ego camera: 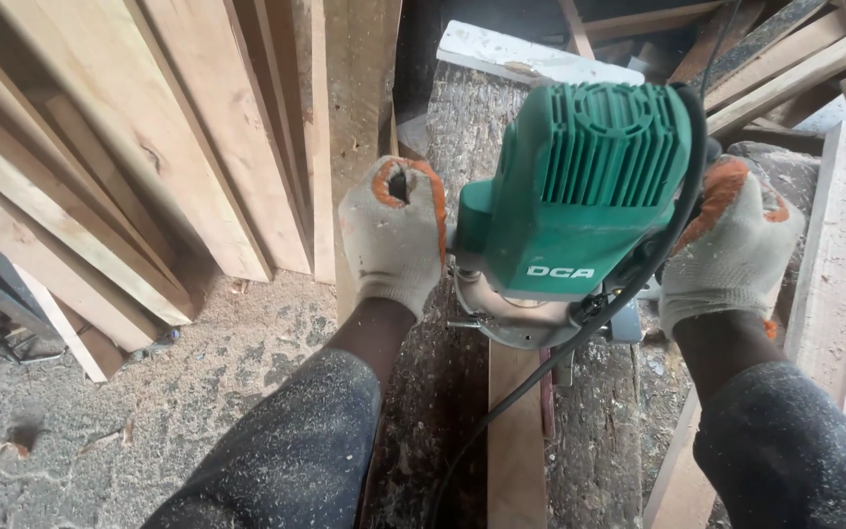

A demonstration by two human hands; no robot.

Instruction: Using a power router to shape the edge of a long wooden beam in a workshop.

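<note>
Both gloved hands, left hand (394, 240) and right hand (731, 245), clasp green router (580, 186).

Your left hand (394, 245) and right hand (731, 245), both gloved, are closed on the side handles of a green router (580, 196). Its base sits on a narrow plank (516, 441) lying along a rough log (594, 431). A black cord (560, 358) trails from the router toward you. Boards (149, 147) lean at your left over a sawdust-covered floor (178, 392).

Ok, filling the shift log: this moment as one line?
left hand grips router handle | right hand grips other handle | green router on narrow board
</note>
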